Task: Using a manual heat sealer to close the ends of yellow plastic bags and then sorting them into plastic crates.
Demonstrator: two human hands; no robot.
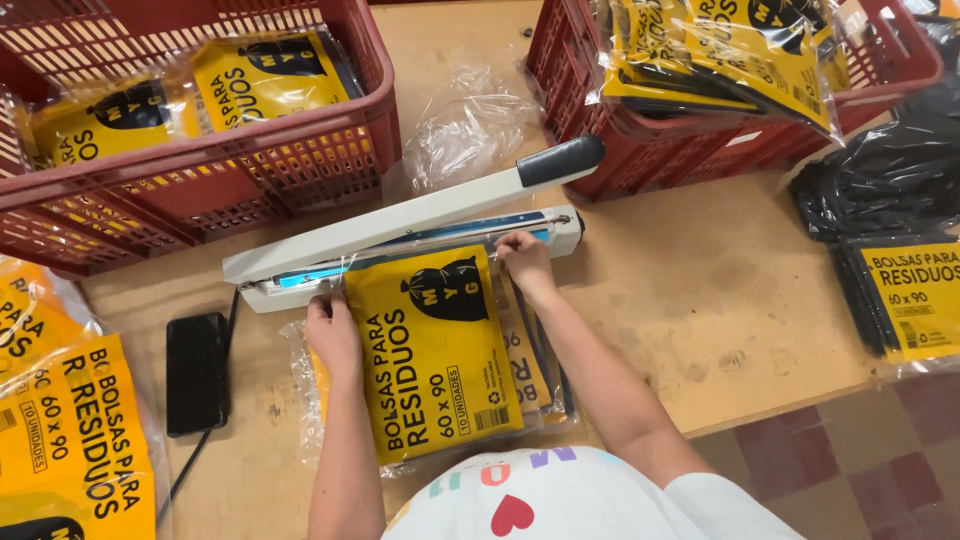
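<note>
Head view: the sealer (pixel 400 225) lies across the middle of the surface (pixel 700 300), its arm raised and its dark handle at the right end. In front of the sealer lies a yellow pack (pixel 435 350) in a clear sleeve, its open top edge laid into the sealer's mouth, under the raised arm. The left hand (pixel 332 335) pinches the sleeve's top left corner just at the sealer; its grip is clamped on the plastic. The right hand (pixel 525 262) pinches the top right corner beside the sealer's right end, fingers likewise shut on the sleeve. Neither hand is on the handle, so this pack appears placed but not yet sealed.

Under that pack, more packs (pixel 530 360) lie stacked. Behind the sealer to the left, a red crate (pixel 200 190) holds a few packs; behind it to the right, a second crate (pixel 700 140) holds a fuller heap. Loose clear plastic (pixel 470 125) lies between the crates. Left of the sealer sit a black phone (pixel 197 372) and other yellow packs (pixel 70 440); far right, black bags (pixel 880 190). The work looks to be midway.
</note>
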